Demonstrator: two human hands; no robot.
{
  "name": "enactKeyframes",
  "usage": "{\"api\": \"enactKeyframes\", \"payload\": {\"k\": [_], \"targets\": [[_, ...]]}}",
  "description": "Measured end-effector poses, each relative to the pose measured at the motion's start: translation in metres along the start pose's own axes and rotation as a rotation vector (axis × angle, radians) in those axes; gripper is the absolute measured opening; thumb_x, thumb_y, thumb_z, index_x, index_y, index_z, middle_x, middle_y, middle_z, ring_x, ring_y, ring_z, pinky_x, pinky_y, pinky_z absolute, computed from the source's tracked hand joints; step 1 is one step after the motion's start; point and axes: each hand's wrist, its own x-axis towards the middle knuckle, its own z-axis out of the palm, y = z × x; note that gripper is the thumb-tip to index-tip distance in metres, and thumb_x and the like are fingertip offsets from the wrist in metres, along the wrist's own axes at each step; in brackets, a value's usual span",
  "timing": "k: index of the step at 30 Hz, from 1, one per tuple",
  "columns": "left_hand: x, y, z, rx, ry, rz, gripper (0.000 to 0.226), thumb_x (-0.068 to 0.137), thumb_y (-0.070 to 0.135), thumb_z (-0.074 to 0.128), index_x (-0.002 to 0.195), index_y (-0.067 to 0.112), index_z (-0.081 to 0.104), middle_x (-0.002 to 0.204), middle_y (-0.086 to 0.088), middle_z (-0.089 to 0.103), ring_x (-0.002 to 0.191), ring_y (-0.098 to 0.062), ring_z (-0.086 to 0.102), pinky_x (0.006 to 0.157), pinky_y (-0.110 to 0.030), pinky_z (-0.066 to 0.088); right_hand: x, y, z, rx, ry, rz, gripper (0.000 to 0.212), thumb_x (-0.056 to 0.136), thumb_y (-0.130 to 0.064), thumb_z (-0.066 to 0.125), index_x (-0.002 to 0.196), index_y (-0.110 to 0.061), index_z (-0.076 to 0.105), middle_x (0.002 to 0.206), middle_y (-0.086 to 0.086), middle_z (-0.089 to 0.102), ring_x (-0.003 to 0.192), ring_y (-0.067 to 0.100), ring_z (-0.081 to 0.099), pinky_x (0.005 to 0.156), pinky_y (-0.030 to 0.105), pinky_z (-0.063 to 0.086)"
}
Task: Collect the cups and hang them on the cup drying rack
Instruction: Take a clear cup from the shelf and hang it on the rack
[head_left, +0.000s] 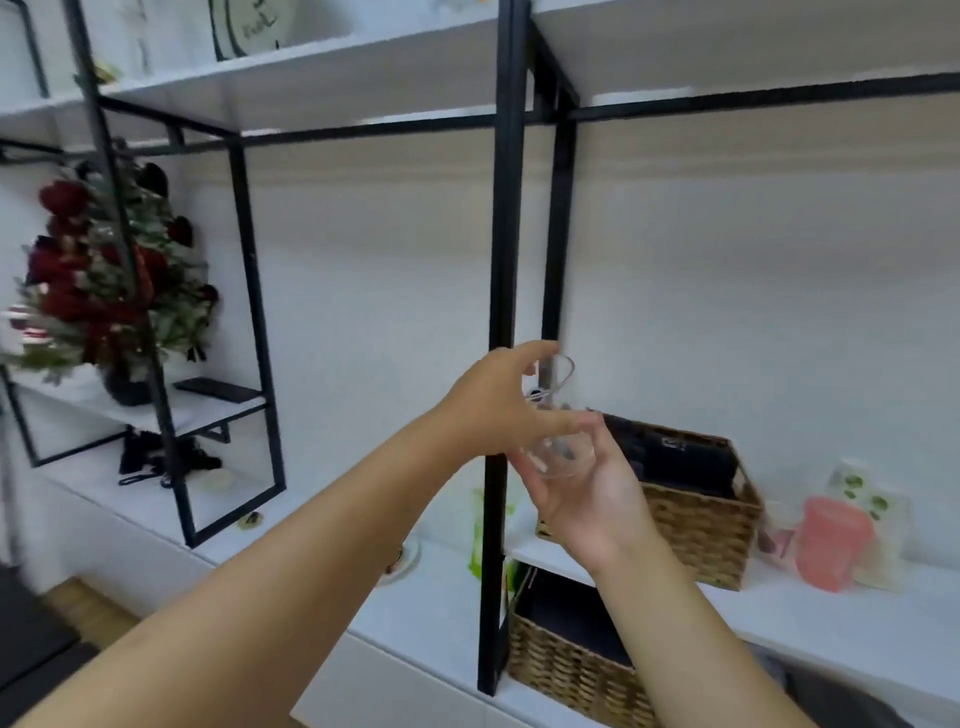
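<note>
Two clear glass cups sit between my hands in front of the black shelf post. My left hand (498, 400) reaches in from the left with its fingers around the upper clear cup (558, 371). My right hand (592, 493), palm up, cradles the lower clear cup (558, 452) from underneath. The two cups are close together, one above the other; both are blurred and partly hidden by my fingers. No cup drying rack is in view.
A black metal shelving frame (501, 260) with white boards stands against the white wall. Two wicker baskets (696, 519) (566, 670) holding dark items sit on the right shelves. A red flower bouquet (104, 280) stands at left. A pink container (831, 540) rests at the right.
</note>
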Motion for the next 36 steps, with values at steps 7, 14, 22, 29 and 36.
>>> {"api": "enactKeyframes", "payload": {"k": [7, 14, 22, 29, 36], "targets": [[-0.035, -0.104, -0.079, -0.137, 0.05, -0.115, 0.089, 0.067, 0.072, 0.077, 0.145, 0.053, 0.04, 0.143, 0.018, 0.047, 0.107, -0.003, 0.066, 0.081, -0.023, 0.057, 0.056, 0.107, 0.04, -0.016, 0.009, 0.074, 0.055, 0.1, -0.048, 0.066, 0.143, -0.013, 0.063, 0.144, 0.022, 0.063, 0.13, 0.037, 0.064, 0.111, 0.047, 0.05], [-0.032, -0.212, -0.133, -0.2, 0.254, -0.278, 0.069, 0.086, 0.08, 0.039, 0.141, 0.04, 0.052, 0.137, 0.017, 0.057, 0.108, -0.001, 0.066, 0.104, -0.038, 0.047, 0.151, 0.165, 0.034, 0.022, 0.01, 0.226, 0.062, 0.086, -0.047, 0.081, 0.138, -0.017, 0.066, 0.143, 0.028, 0.055, 0.117, 0.045, 0.069, 0.091, 0.047, 0.062], [0.004, -0.322, -0.15, 0.037, 0.406, -0.388, 0.027, 0.102, 0.019, 0.058, 0.126, 0.022, 0.07, 0.113, 0.014, 0.072, 0.099, 0.005, 0.068, 0.085, -0.013, 0.052, 0.269, 0.193, 0.015, 0.055, 0.011, 0.322, 0.055, 0.089, -0.046, 0.077, 0.135, -0.017, 0.067, 0.142, 0.026, 0.055, 0.107, 0.043, 0.074, 0.081, 0.043, 0.065], [0.044, -0.395, -0.153, 0.093, 0.411, -0.456, 0.028, 0.1, 0.027, 0.062, 0.127, 0.023, 0.07, 0.121, 0.013, 0.071, 0.107, 0.002, 0.065, 0.096, -0.025, 0.052, 0.351, 0.211, 0.005, 0.058, 0.018, 0.349, 0.056, 0.091, -0.047, 0.074, 0.137, -0.017, 0.064, 0.14, 0.026, 0.057, 0.103, 0.043, 0.075, 0.079, 0.043, 0.065], [0.098, -0.465, -0.165, 0.075, 0.376, -0.424, 0.027, 0.101, 0.034, 0.058, 0.124, 0.027, 0.07, 0.114, 0.019, 0.07, 0.102, 0.003, 0.064, 0.089, -0.019, 0.049, 0.419, 0.24, 0.005, 0.029, 0.088, 0.288, 0.057, 0.089, -0.043, 0.079, 0.136, -0.015, 0.064, 0.14, 0.028, 0.057, 0.102, 0.042, 0.076, 0.079, 0.044, 0.065]]}}
